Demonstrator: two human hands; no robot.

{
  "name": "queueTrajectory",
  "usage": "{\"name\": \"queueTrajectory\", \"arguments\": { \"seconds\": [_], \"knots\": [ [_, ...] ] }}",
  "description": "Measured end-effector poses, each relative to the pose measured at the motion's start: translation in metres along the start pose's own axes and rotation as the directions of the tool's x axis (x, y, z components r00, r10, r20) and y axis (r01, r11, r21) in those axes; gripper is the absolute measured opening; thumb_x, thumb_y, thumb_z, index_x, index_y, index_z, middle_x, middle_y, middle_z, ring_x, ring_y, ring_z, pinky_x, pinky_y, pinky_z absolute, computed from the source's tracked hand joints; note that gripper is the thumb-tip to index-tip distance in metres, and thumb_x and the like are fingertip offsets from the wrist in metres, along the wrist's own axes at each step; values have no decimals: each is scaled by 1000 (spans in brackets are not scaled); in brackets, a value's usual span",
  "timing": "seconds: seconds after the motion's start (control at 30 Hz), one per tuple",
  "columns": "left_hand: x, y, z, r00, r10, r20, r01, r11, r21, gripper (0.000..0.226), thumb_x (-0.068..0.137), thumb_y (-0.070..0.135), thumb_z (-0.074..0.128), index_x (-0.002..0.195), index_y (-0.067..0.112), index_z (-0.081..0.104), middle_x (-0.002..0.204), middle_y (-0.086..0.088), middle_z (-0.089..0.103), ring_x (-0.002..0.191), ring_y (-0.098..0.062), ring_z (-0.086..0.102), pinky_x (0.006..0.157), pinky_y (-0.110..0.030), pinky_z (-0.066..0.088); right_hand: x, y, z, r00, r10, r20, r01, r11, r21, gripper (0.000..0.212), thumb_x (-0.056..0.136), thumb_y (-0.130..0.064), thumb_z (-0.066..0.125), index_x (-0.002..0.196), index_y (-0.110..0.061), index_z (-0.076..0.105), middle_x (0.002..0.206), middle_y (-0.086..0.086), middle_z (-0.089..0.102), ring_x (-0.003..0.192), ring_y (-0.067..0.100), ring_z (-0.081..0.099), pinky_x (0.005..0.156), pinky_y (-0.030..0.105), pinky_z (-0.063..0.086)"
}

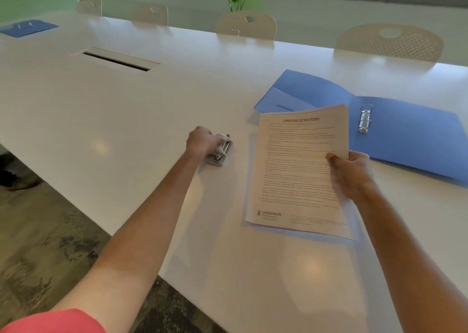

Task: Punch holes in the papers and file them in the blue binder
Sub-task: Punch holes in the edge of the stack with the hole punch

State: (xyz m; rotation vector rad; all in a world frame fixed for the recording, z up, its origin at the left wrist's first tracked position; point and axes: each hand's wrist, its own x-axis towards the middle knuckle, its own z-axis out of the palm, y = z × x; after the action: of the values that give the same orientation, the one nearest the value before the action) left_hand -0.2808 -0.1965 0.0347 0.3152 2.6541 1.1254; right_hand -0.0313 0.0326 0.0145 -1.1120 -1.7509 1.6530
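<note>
On the white worktop (152,109), left of the open blue binder (405,130), the right hand (354,175) pinches the papers (296,168) while the left hand (202,141) grips the hole punch (220,152); uneven sheets could give misaligned holes.

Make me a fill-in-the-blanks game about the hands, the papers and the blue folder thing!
1. The left hand grips the hole ____.
2. The right hand holds the ____.
3. The blue binder lies ____ on the table.
4. The binder's rings hold ____ papers.

Missing words: punch; papers; open; no
</note>
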Motion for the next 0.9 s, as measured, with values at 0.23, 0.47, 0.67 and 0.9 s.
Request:
{"name": "queueTrajectory", "arguments": {
  "seconds": [0.23, 0.47, 0.67, 0.9],
  "knots": [
    [2, -9, 0, 985, -71, 157, 123, 929, -349, 37, 54, 26, 89, 71, 15, 57, 79, -9, 64, 68, -23, 60, 66, -35, 51, 2, 2, -2, 1000, 19, 9, -19, 1000, -14, 8, 90, -16, 66, 84, -16, 71, 69, -5, 75, 65, 14, 73, 69, 32, 57],
    [-4, -4, 8, 916, -134, 379, 328, 791, -516, 16, 73, 9, 78, 82, 1, 67, 68, -10, 65, 57, -20, 62, 50, -28, 56, -3, 3, -14, 1000, 24, 5, -24, 1000, -1, 8, 92, -15, 63, 92, -12, 71, 86, 4, 76, 76, 21, 74, 73, 37, 59],
    [-9, 5, 24, 851, -100, 516, 434, 688, -582, 18, 77, 8, 74, 93, 3, 65, 83, -14, 68, 59, -21, 69, 50, -32, 57, -12, 1, -36, 999, 36, -39, -35, 999, 21, 11, 94, -16, 61, 96, -9, 69, 87, 4, 75, 75, 21, 74, 69, 36, 60],
    [-26, 24, 57, 791, -5, 611, 463, 658, -594, 12, 85, 10, 65, 96, 4, 64, 83, -16, 68, 68, -24, 68, 64, -37, 59, -25, 7, -64, 992, 79, -98, -67, 991, 116, 9, 94, -14, 60, 97, -9, 67, 90, 6, 75, 74, 21, 75, 65, 34, 59]
  ]
}}
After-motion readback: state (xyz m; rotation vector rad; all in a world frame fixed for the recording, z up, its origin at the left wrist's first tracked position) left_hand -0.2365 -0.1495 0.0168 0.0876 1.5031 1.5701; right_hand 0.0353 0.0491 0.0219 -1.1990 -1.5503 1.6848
